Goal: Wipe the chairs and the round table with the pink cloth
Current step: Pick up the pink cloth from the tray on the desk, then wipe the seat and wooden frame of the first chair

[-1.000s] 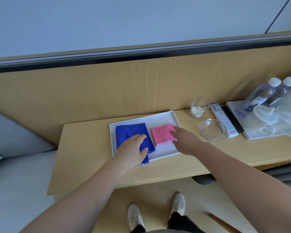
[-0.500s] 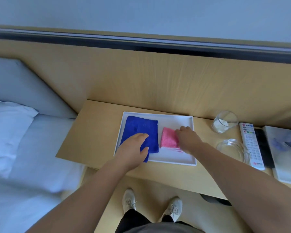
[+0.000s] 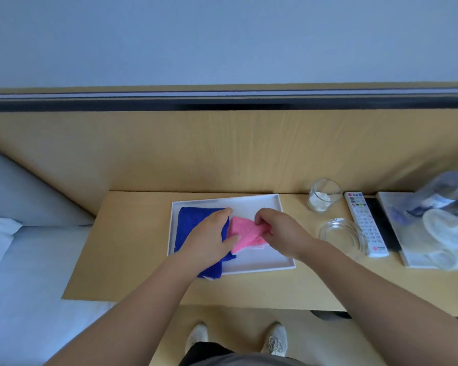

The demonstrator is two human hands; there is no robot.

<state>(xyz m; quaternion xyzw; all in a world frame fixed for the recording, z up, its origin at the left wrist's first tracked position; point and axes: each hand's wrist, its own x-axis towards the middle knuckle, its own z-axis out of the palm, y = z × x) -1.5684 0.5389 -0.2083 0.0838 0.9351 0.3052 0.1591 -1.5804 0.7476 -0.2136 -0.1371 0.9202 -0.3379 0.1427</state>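
The right hand (image 3: 278,233) fingers (image 3: 262,217) pinch the far corner of the one pink cloth (image 3: 245,233). The left hand (image 3: 209,239) lies flat, fingers together, on the one blue cloth (image 3: 192,223). Both cloths sit in one white tray (image 3: 259,264) on the tabletop (image 3: 132,247).

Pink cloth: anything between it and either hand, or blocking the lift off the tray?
Nothing visible does. The right hand pinches the folded pink cloth by its raised far corner; the left hand rests flat on the folded blue cloth beside it in the white rectangular tray.
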